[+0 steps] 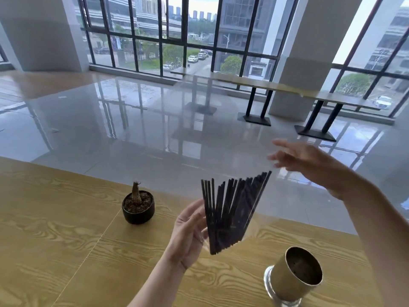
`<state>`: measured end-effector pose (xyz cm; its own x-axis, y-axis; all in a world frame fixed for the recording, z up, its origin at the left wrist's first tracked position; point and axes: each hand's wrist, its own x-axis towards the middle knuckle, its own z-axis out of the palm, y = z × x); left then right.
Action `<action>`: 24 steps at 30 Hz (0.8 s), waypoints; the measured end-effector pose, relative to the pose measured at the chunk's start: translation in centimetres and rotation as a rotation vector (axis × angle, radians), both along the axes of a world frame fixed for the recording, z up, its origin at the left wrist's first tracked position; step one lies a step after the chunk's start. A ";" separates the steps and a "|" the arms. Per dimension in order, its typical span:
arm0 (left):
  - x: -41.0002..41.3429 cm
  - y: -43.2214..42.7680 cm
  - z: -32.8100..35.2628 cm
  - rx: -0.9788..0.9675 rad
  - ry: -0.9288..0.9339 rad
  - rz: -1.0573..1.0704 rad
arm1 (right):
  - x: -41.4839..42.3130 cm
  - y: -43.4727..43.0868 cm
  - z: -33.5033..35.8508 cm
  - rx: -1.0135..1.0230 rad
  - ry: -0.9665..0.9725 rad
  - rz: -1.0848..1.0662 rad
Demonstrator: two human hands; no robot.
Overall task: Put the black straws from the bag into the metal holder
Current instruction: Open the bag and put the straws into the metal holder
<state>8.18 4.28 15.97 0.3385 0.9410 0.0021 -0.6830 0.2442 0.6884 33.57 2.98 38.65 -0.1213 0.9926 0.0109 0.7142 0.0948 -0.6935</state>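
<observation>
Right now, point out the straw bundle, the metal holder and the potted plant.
black straws [230, 214], head view, middle of the fanned bundle.
metal holder [285, 282], head view, on its outer side wall.
potted plant [138, 214], head view, on the front of its black pot.

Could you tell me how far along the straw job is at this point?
Early. Nothing is in the metal holder yet; no straw shows inside it. The left hand holds the clear bag of black straws above the table, while the right hand is at the bag's top. All straws remain to transfer.

Two bare forearms, no sleeves or jewellery
</observation>
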 end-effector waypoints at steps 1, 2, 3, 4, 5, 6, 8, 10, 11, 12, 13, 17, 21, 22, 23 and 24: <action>0.0 0.1 0.2 -0.011 -0.026 0.016 | 0.6 -0.7 -0.8 -0.071 -0.014 -0.011; 0.1 0.2 0.4 -0.024 -0.047 0.031 | 0.9 -1.2 -1.7 -0.105 -0.021 -0.011; 0.2 0.3 0.5 -0.034 -0.062 0.041 | 0.9 -1.4 -2.6 -0.090 -0.019 -0.007; 0.4 0.4 0.6 -0.037 -0.066 0.045 | 0.7 -1.4 -3.3 -0.032 0.006 -0.013; 0.6 0.4 0.7 -0.036 -0.060 0.044 | 0.2 -1.2 -3.9 0.050 0.052 -0.039; 0.8 0.4 0.6 -0.026 -0.051 0.039 | -0.3 -1.0 -4.2 0.116 0.102 -0.065; 1.0 0.4 0.2 0.011 -0.047 0.016 | -1.3 -0.7 -3.9 0.243 0.082 -0.064; 1.1 0.4 0.1 0.026 -0.076 -0.012 | -1.8 -0.5 -3.3 0.323 0.012 -0.007; 1.1 0.4 0.1 0.024 -0.105 -0.024 | -1.9 -0.5 -2.9 0.335 0.008 0.019; 1.1 0.3 0.1 0.018 -0.147 -0.037 | -1.8 -0.6 -2.6 0.338 0.020 0.037; 1.3 0.2 0.2 0.010 -0.194 -0.054 | -1.8 -0.7 -2.4 0.339 0.041 0.046; 2.2 0.4 0.4 -0.056 -0.277 -0.074 | -1.8 -0.9 -2.2 0.330 0.124 0.036; 3.0 0.9 0.3 -0.064 -0.314 -0.061 | -1.3 -1.2 -2.0 0.373 0.146 0.004; 3.2 1.0 0.3 -0.058 -0.336 -0.075 | -1.3 -1.3 -1.8 0.377 0.154 -0.006; 3.4 1.1 0.4 -0.071 -0.343 -0.090 | -1.4 -1.2 -1.7 0.376 0.137 -0.001; 3.7 1.1 0.5 -0.098 -0.342 -0.097 | -1.6 -1.3 -1.5 0.364 0.095 0.017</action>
<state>11.85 5.37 16.42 0.4220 0.9056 0.0417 -0.8398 0.3731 0.3944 31.95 1.71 37.19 -0.1190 0.9194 0.3749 0.6443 0.3588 -0.6754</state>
